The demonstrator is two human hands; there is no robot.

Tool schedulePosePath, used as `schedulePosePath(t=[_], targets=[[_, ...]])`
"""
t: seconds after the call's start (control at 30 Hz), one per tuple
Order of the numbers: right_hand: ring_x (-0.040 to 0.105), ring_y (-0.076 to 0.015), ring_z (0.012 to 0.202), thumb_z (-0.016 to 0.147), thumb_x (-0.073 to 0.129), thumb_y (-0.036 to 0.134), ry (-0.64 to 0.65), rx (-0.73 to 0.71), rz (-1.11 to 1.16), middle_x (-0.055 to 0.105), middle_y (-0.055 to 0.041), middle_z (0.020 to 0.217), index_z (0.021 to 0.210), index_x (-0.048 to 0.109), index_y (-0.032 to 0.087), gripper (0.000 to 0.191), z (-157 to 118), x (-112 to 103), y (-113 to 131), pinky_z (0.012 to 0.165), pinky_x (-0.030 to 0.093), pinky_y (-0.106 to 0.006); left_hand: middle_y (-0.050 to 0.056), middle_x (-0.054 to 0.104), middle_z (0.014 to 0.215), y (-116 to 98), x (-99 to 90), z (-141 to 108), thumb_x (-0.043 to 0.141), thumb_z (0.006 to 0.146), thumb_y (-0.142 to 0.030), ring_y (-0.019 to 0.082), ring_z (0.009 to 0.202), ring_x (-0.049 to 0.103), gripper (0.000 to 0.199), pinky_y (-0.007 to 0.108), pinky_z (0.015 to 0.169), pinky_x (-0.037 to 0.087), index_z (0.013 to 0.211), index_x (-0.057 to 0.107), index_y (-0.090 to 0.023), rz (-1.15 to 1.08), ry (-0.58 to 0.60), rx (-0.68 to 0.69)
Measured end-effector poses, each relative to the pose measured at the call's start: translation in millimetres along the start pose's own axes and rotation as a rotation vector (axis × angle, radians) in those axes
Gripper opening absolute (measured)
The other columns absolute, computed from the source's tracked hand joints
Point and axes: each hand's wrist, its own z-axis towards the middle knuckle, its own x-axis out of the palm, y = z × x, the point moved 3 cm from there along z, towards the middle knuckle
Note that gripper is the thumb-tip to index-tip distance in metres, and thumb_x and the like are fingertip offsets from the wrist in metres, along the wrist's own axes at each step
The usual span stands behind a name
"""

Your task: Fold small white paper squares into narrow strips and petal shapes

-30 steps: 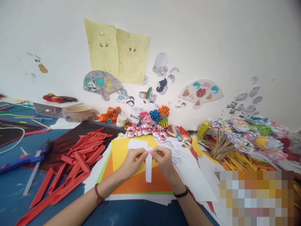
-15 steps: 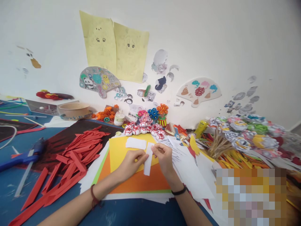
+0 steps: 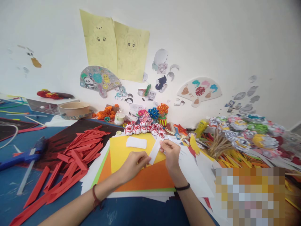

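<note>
Your left hand [image 3: 134, 164] and right hand [image 3: 171, 153] pinch the white strip [image 3: 155, 152] at opposite ends; it now slants more, bridging both.

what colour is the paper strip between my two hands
The paper strip is plain white, seen best in the head view.

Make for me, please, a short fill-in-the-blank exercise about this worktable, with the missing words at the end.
1. The right hand pinches a ____ paper strip.
2. Another strip lies on the ____ sheet.
3. The pile of red strips lies on the person's ____ side.
4. The black band circles the ____ wrist.

Missing words: white; yellow; left; right.
</note>
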Motion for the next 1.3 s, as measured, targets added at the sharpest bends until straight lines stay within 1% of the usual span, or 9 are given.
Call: schedulePosePath(t=[0.23,0.3,0.43,0.5,0.6,0.7,0.83,1.07,1.3], targets=[[0.050,-0.0135,0.054,0.074,0.070,0.042,-0.023,0.002,0.022,0.053,0.0003,0.056,0.064,0.060,0.016,0.030,2,1,0,0.055,0.044,-0.026,-0.001,0.057,0.057,1,-0.9,0,0.042,0.093,-0.041,0.011,0.053,0.050,0.041,0.021,0.055,0.035,0.061,0.052,-0.018,-0.026,-0.031,-0.024],[0.055,-0.0154,0.061,0.078,0.067,0.047,0.093,0.008,0.064,0.059,-0.0025,0.063,0.072,0.064,0.016,0.032,2,5,1,0.060,0.046,-0.027,-0.002,0.054,0.055,4,-1.1,1,0.042,0.093,-0.043,0.011,0.051,0.047,0.042,0.021,0.053,0.035,0.061,0.051,-0.018,-0.084,-0.055,-0.033],[0.064,-0.0217,0.081,0.082,0.061,0.056,0.444,0.103,0.184,0.070,-0.0107,0.088,0.100,0.067,0.015,0.046,0,17,-2,0.074,0.051,-0.033,-0.004,0.047,0.051,13,0.7,2,0.041,0.091,-0.052,0.009,0.044,0.042,0.046,0.021,0.046,0.032,0.061,0.048,-0.018,-0.267,-0.057,-0.110],[0.066,-0.0226,0.083,0.081,0.063,0.055,0.522,0.133,0.186,0.072,-0.0112,0.090,0.105,0.068,0.015,0.047,-2,19,-4,0.080,0.052,-0.036,-0.003,0.048,0.052,14,0.7,2,0.040,0.092,-0.053,0.010,0.045,0.042,0.047,0.021,0.047,0.033,0.062,0.050,-0.018,-0.279,-0.023,-0.116],[0.069,-0.0227,0.082,0.077,0.069,0.051,0.502,0.127,0.108,0.073,-0.0093,0.086,0.103,0.069,0.016,0.044,-3,19,-5,0.082,0.053,-0.037,0.001,0.060,0.065,9,-4.7,4,0.042,0.093,-0.047,0.013,0.059,0.052,0.042,0.022,0.056,0.037,0.071,0.061,-0.017,-0.108,-0.016,-0.023],[0.069,-0.0224,0.080,0.068,0.077,0.049,0.467,0.083,0.009,0.073,-0.0089,0.086,0.095,0.072,0.016,0.043,-4,22,-4,0.077,0.055,-0.035,0.002,0.065,0.079,4,-16.3,7,0.046,0.092,-0.045,0.016,0.069,0.055,0.032,0.024,0.061,0.039,0.087,0.064,-0.018,-0.002,-0.167,-0.006],[0.067,-0.0187,0.071,0.071,0.076,0.044,0.516,0.016,-0.098,0.072,-0.0079,0.082,0.094,0.072,0.015,0.037,-8,28,-3,0.067,0.055,-0.030,0.003,0.065,0.085,2,-27.4,8,0.053,0.088,-0.044,0.015,0.068,0.056,0.028,0.024,0.061,0.040,0.090,0.062,-0.018,-0.036,-0.290,-0.037],[0.063,-0.0159,0.063,0.067,0.080,0.040,0.506,-0.027,-0.198,0.068,-0.0037,0.071,0.092,0.073,0.016,0.035,-11,29,-9,0.061,0.051,-0.026,0.003,0.065,0.085,3,-33.9,8,0.059,0.086,-0.042,0.013,0.068,0.055,0.026,0.023,0.063,0.041,0.088,0.063,-0.017,-0.103,-0.287,-0.007],[0.067,-0.0215,0.082,0.080,0.065,0.044,0.564,0.020,-0.129,0.072,-0.0067,0.089,0.096,0.073,0.017,0.033,-11,30,-4,0.076,0.053,-0.032,0.002,0.063,0.079,15,-38.2,11,0.055,0.086,-0.040,0.015,0.070,0.056,0.024,0.024,0.065,0.043,0.084,0.060,-0.016,-0.224,-0.369,-0.055]])
